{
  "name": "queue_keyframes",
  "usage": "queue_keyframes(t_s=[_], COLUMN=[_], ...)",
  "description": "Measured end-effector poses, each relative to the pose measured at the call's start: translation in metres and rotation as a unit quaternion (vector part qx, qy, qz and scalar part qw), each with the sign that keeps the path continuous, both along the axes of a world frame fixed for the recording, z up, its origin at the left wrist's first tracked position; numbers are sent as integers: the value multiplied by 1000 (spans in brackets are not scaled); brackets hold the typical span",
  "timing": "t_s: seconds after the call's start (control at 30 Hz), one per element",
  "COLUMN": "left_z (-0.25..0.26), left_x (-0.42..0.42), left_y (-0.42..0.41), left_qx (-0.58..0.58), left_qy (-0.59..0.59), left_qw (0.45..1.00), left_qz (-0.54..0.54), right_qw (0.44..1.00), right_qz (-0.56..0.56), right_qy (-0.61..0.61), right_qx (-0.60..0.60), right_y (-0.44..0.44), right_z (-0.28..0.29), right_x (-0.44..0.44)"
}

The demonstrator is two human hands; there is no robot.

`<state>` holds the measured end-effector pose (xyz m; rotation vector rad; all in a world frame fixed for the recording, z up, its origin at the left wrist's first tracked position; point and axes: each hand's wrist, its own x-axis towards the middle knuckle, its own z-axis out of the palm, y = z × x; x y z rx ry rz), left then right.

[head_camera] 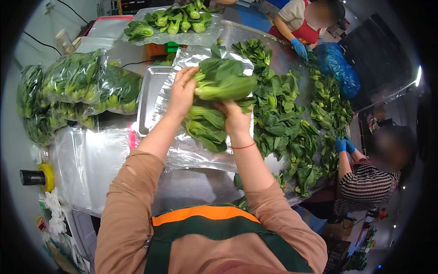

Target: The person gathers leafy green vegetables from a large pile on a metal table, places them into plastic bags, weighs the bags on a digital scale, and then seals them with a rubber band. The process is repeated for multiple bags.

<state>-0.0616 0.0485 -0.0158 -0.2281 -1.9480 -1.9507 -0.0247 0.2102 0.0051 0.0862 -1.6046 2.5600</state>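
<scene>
My left hand (184, 89) is at the left side of a head of bok choy (226, 87), its fingers at the stem end. From below, my right hand (235, 118) supports the same leafy greens, which are blurred; its fingertips are partly hidden under them. More bok choy (205, 128) lies just beneath, on a clear plastic bag (191, 150) spread over part of a metal tray (145, 99). To the right, a long pile of loose bok choy (280, 116) covers the steel table.
Bagged bok choy (72, 78) is stacked at left, above flat plastic bags (99, 164). More heads (174, 22) lie on plastic behind an orange device (155, 49). Two co-workers in blue gloves (299, 48) stand across and right, near another row of greens (325, 99) and a blue bag (337, 68).
</scene>
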Motion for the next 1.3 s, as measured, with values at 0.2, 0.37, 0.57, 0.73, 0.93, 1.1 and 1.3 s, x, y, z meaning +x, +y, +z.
queue_keyframes(t_s=[0.2, 0.37, 0.57, 0.73, 0.93, 1.1, 1.3], left_z=[14, 7, 17, 46, 17, 45, 50], left_x=[17, 17, 16, 122, 161, 115, 71], left_y=[12, 9, 4, -46, -39, -39, -29], left_qx=[-354, -425, -296, -386, -521, -533, -592], left_qy=[56, 42, -35, 133, 189, 161, 105], left_qw=[933, 904, 954, 893, 832, 830, 791], left_qz=[-19, -10, -32, -188, -26, -33, -110], right_qw=[938, 736, 604, 651, 636, 641, 739], right_qz=[-36, -122, 182, 187, 165, 165, 199], right_qy=[87, 380, 261, 228, 184, 222, 255], right_qx=[332, 547, 731, 700, 731, 716, 591], right_y=[14, 26, 12, 22, 1, -14, 30], right_z=[-22, 87, 44, 18, 15, 1, 9], right_x=[0, 6, -30, -38, -25, -19, -44])
